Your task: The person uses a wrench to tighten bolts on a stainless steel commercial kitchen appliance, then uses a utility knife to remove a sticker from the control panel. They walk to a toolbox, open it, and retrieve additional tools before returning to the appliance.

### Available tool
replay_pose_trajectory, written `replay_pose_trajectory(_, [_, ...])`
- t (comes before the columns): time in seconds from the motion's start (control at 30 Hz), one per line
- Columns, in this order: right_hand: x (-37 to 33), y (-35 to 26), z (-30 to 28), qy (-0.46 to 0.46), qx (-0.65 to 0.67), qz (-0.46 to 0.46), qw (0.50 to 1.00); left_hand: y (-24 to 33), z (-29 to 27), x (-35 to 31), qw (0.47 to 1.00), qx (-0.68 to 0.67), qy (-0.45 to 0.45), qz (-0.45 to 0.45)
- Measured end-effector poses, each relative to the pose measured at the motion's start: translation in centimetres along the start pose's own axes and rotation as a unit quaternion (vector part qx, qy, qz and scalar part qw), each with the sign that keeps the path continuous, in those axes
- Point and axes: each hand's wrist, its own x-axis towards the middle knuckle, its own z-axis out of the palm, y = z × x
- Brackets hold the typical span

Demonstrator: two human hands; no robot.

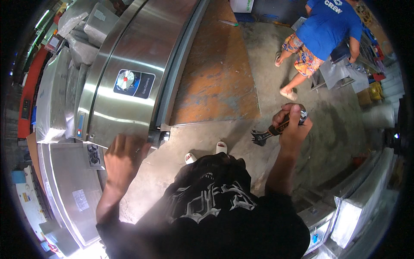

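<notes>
My right hand [291, 123] is closed around the black-and-orange handle of what looks like an adjustable wrench [260, 137], its dark jaws pointing left. A shiny round metal end [303, 115] shows at the top of that fist; I cannot tell if it belongs to the wrench. My left hand [123, 155] has its fingers curled at the near edge of a stainless-steel gas appliance [125, 52], and the fingertips are hidden. Just right of those fingers, a black knob with a metal end [160, 136] sticks out from the appliance's corner.
A worn brown board [215, 77] stretches along the appliance's right side, with a thin pen-like item [227, 23] on it. Far right, a person in a blue shirt [330, 30] bends over a metal stand. Wrapped steel units [71, 190] crowd the left; more wrapped goods [355, 211] stand lower right.
</notes>
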Motion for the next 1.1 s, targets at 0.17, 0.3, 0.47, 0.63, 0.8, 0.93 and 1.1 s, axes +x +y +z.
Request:
replay_pose_trajectory(0.17, [1.5, 2.6, -2.8, 0.045, -0.032, 0.062, 0.997, 0.4, -0.4, -1.5, 0.999, -0.048, 0.011, 0.006])
replay_pose_trajectory(0.3, [2.6, 4.4, -3.8, 0.059, -0.052, 0.093, 0.993, 0.7, -0.5, -2.7, 0.991, -0.130, 0.010, -0.040])
replay_pose_trajectory(0.47, [3.0, 5.5, -4.0, 0.035, -0.087, 0.083, 0.992, 0.5, -1.5, -2.2, 0.988, -0.121, -0.068, -0.070])
replay_pose_trajectory(0.63, [3.1, 6.4, -3.9, 0.018, -0.108, 0.077, 0.991, 1.0, -1.2, -0.8, 0.998, 0.016, -0.061, 0.008])
replay_pose_trajectory(0.8, [2.3, 7.0, -3.8, 0.034, -0.084, 0.125, 0.988, 2.0, -0.2, -0.6, 0.995, 0.051, -0.034, -0.074])
replay_pose_trajectory(0.93, [1.7, 7.0, -4.5, 0.061, -0.125, 0.089, 0.986, 2.1, 0.9, 0.0, 0.992, 0.114, 0.021, -0.046])
replay_pose_trajectory(1.1, [4.1, 8.0, -6.5, 0.094, -0.101, 0.141, 0.980, 3.6, 2.7, 0.0, 0.958, 0.110, 0.009, -0.264])
